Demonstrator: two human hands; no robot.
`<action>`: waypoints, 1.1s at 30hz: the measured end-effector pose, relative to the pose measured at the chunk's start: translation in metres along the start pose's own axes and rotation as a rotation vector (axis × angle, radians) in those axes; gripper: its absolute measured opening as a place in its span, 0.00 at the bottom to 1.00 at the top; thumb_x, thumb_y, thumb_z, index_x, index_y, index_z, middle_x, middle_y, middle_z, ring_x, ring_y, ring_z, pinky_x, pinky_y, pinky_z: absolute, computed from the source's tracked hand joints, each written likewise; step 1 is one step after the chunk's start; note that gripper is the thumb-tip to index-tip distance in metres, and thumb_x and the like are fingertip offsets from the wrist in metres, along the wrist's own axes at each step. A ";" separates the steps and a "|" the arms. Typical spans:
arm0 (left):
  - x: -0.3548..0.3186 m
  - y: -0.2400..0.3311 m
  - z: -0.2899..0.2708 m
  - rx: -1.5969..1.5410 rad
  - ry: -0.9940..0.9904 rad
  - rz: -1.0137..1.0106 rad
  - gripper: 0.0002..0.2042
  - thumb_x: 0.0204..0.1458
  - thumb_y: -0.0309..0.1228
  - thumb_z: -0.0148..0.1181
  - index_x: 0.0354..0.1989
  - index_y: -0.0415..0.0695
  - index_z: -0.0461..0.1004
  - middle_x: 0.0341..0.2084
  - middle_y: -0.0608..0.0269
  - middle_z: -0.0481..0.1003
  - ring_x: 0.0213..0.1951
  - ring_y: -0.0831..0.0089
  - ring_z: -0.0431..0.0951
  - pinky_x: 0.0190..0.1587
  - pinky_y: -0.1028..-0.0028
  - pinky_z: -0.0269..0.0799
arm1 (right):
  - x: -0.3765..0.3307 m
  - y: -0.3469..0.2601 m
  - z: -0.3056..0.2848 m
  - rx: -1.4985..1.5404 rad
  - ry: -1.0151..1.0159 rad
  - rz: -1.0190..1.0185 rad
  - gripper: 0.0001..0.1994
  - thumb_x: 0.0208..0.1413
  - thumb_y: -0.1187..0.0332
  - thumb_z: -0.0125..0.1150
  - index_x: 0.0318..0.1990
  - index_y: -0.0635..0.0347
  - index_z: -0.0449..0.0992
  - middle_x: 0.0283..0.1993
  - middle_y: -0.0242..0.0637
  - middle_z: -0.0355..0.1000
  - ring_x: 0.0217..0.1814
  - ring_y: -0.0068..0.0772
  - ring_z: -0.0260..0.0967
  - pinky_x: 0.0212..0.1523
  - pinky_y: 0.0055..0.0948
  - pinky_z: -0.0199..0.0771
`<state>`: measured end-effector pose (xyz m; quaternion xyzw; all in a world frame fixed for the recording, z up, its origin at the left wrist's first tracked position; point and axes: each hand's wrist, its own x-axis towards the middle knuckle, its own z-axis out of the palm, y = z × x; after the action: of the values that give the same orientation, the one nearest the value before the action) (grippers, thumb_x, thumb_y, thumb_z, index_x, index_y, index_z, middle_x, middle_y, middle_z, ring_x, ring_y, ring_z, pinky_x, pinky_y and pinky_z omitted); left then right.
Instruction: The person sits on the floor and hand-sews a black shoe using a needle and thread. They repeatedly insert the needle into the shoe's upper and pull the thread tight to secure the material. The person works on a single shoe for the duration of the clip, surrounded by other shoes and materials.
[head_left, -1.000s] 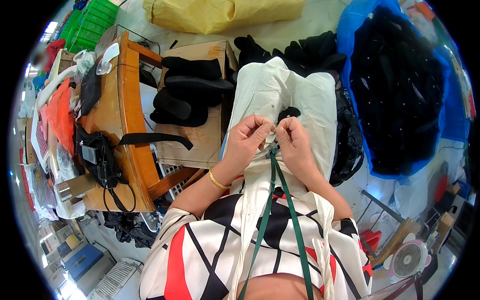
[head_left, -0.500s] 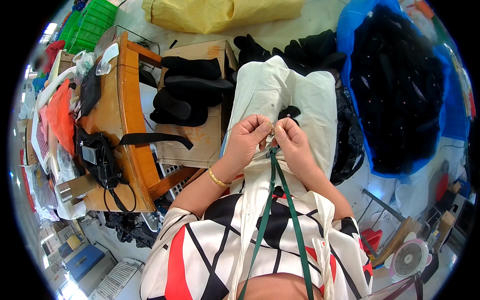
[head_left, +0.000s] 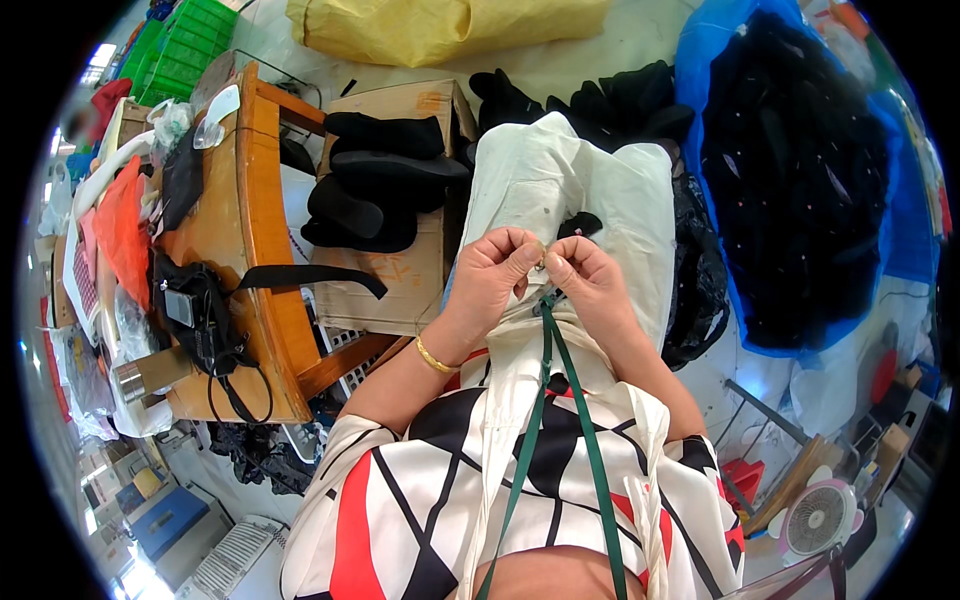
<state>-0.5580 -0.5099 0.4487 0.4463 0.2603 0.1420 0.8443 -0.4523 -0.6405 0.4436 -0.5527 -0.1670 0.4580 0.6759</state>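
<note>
My left hand (head_left: 497, 277) and my right hand (head_left: 588, 283) meet over my lap, thumbs and forefingers pinched together. Whatever sits between the fingertips is too small to name. Just below them hangs the end of a dark green lanyard (head_left: 588, 425), which runs down over my patterned top. A white cloth apron (head_left: 520, 185) covers my lap. On it, just beyond my fingers, lies a small black piece (head_left: 580, 226) with a pale spot. My left wrist wears a gold-coloured bracelet.
Black padded pieces (head_left: 395, 175) lie on a cardboard box (head_left: 360, 300) at the left, beside a wooden table (head_left: 215, 240) with a black bag (head_left: 190, 310). A blue bag (head_left: 700, 60) full of black pieces stands right. A small fan (head_left: 818, 517) is at lower right.
Both hands stay in nearly the same place, still pinched together. The fingertips have shifted very slightly; everything else looks the same.
</note>
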 end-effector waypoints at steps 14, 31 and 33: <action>-0.002 0.000 0.002 0.211 0.042 0.002 0.11 0.61 0.37 0.62 0.36 0.41 0.77 0.22 0.76 0.71 0.21 0.89 0.64 0.22 0.86 0.61 | 0.000 0.006 0.000 -0.296 0.063 -0.128 0.07 0.64 0.70 0.60 0.38 0.63 0.71 0.33 0.26 0.67 0.35 0.18 0.62 0.38 0.20 0.66; 0.000 0.010 0.001 0.082 -0.172 -0.086 0.11 0.67 0.36 0.53 0.36 0.43 0.71 0.25 0.71 0.69 0.25 0.85 0.66 0.26 0.83 0.64 | -0.002 -0.003 0.010 0.421 -0.184 0.119 0.14 0.67 0.56 0.57 0.40 0.58 0.71 0.35 0.29 0.71 0.36 0.20 0.69 0.43 0.21 0.68; 0.001 0.011 0.001 0.148 -0.162 -0.071 0.11 0.67 0.37 0.52 0.36 0.43 0.70 0.25 0.71 0.69 0.24 0.85 0.66 0.25 0.83 0.65 | -0.002 -0.004 0.010 0.405 -0.177 0.108 0.13 0.67 0.58 0.58 0.40 0.59 0.71 0.36 0.29 0.72 0.38 0.21 0.71 0.42 0.20 0.69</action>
<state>-0.5571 -0.5040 0.4575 0.5078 0.2167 0.0559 0.8319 -0.4591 -0.6358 0.4511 -0.3714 -0.1005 0.5644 0.7304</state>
